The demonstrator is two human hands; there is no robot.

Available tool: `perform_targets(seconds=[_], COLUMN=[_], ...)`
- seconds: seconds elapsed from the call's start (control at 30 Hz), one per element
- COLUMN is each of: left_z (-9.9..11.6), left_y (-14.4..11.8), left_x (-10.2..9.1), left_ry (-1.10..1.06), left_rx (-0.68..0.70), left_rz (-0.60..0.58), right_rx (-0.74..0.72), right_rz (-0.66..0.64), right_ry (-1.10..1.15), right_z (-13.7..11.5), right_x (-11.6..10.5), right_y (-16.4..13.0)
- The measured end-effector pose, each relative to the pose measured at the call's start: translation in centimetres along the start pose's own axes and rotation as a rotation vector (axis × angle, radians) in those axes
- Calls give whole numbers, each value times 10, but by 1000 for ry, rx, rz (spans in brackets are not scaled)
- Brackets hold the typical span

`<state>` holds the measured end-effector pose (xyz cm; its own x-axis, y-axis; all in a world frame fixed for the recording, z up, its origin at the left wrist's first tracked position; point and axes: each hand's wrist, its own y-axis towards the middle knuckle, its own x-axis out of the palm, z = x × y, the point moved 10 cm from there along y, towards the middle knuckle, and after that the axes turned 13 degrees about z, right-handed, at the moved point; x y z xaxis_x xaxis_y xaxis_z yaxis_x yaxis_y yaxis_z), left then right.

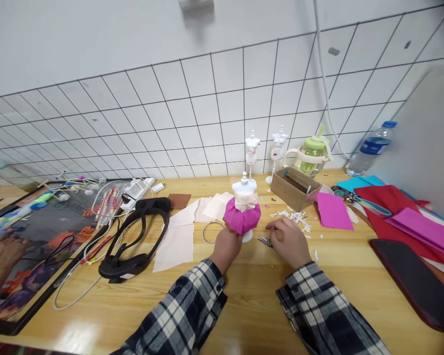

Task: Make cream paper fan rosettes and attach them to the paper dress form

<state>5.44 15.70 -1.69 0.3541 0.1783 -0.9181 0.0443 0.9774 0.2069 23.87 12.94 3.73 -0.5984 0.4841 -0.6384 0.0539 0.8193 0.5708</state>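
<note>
Pinching the mannequin (244, 195) low under its crushable magenta paper skirt (241, 217), our left hand (225, 246) steadies it; beside it our right hand (289, 241) curls loosely over small scissors (265, 240).

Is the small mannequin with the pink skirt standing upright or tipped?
Upright: the mannequin stands vertically on the table, knob on top, with the left hand at its base.

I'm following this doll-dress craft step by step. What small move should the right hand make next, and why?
Probably close the right hand on the small scissors and lift them. Its fingertips rest right at the scissors, which lie flat on the table, while the left hand steadies the mannequin at its pink skirt. Paper snippets nearby suggest trimming is under way.
</note>
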Motion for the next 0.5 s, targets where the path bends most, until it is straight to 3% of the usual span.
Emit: perform_targets(seconds=[0.1,0.2,0.4,0.5], left_z=[4,7,7,9], left_y=[14,17,11,9], left_x=[1,3,7,7], left_ry=[32,66,115,113], left_rx=[31,66,125,157], left_rz=[13,13,8,26], right_rx=[43,96,159,174], right_rz=[-332,-498,-533,-483], right_ry=[-41,-29,-14,-71], right_z=[14,31,55,59], right_x=[22,28,30,30], right_y=[-9,-17,-20,-15])
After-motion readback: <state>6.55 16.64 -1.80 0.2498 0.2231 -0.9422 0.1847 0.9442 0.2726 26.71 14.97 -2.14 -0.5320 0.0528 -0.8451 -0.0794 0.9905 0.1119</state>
